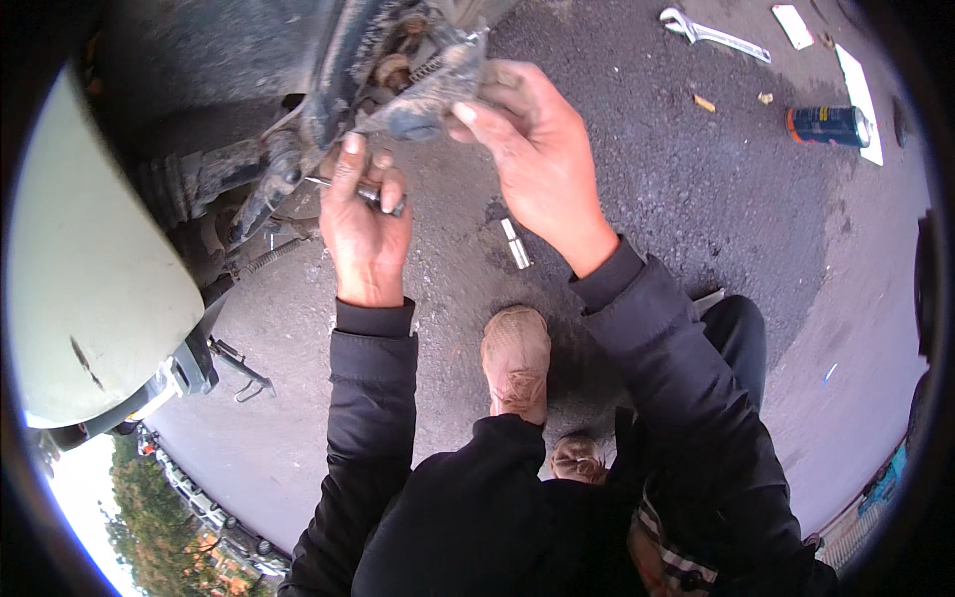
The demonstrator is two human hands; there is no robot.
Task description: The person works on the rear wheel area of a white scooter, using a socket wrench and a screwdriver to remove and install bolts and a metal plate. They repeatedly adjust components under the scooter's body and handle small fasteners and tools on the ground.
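Observation:
My left hand (366, 224) is closed around a slim metal tool (370, 195) beneath the dirty underside of a vehicle. The tool's thin tip points left; its exact kind is partly hidden by my fingers. Just to the right, my right hand (542, 149) grips the edge of a grimy dark bracket-like part (438, 95), thumb on the near side and fingers mostly behind it. A small coil spring shows beside that part. Close by on the left are a muddy joint and rod (274, 174). On the asphalt below my hands lies a silver cylindrical socket (515, 245).
A pale body panel (99, 269) fills the left side, with a black stand-like bar (242, 370) under it. At the far right lie a silver wrench (718, 40), a dark spray can (831, 126) and a white sheet (854, 75). My tan shoe (515, 353) is below the socket.

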